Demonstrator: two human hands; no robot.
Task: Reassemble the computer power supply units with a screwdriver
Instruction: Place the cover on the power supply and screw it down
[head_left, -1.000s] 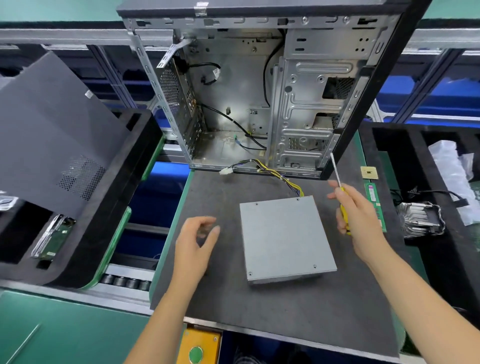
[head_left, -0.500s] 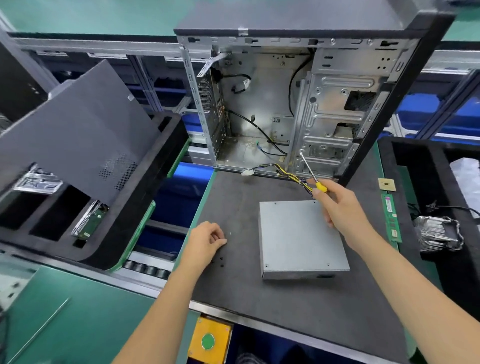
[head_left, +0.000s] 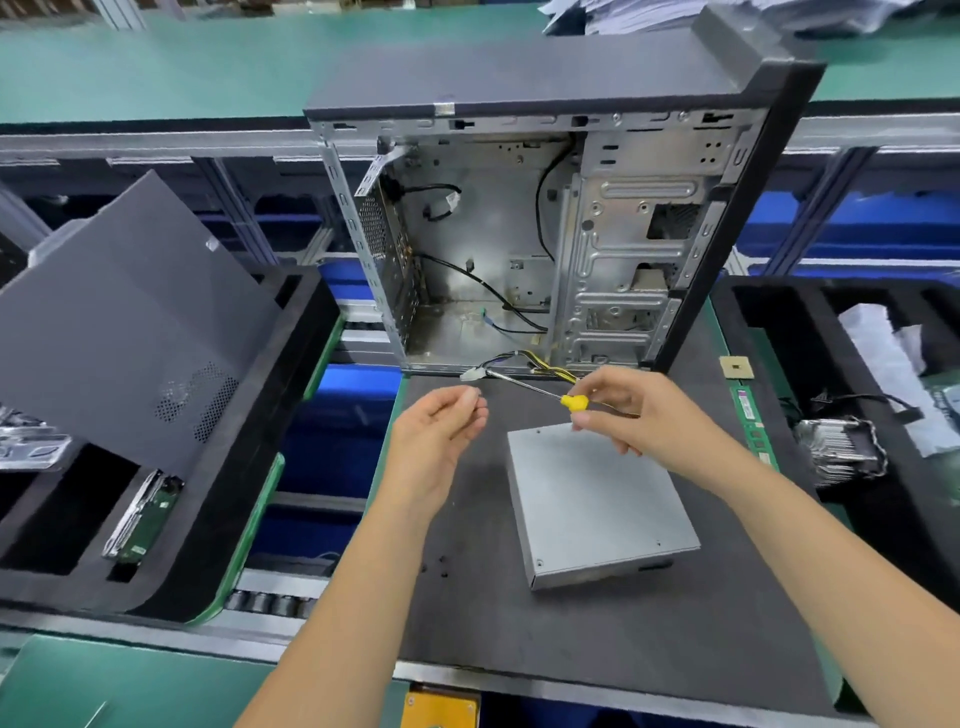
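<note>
The grey metal power supply unit (head_left: 597, 509) lies flat on the dark mat (head_left: 571, 649), and its yellow and black cables (head_left: 540, 364) run towards the open computer case (head_left: 613, 249) behind it. Above the unit's far corner, my right hand (head_left: 654, 415) grips a yellow-handled screwdriver (head_left: 574, 402) whose shaft points left. My left hand (head_left: 441, 436) is raised beside the shaft's tip. Its fingertips pinch something small that looks like a screw. A few loose screws (head_left: 441, 564) lie on the mat near my left forearm.
A grey side panel (head_left: 119, 322) leans on the black foam tray (head_left: 249, 467) at the left, which holds a hard drive (head_left: 140, 519). Right of the mat lie a CPU chip (head_left: 736, 368), a green RAM stick (head_left: 750, 421) and a heatsink (head_left: 836, 452).
My left hand rose from the screws on the mat towards the screwdriver tip. My right hand turned the screwdriver so that its shaft points left instead of up.
</note>
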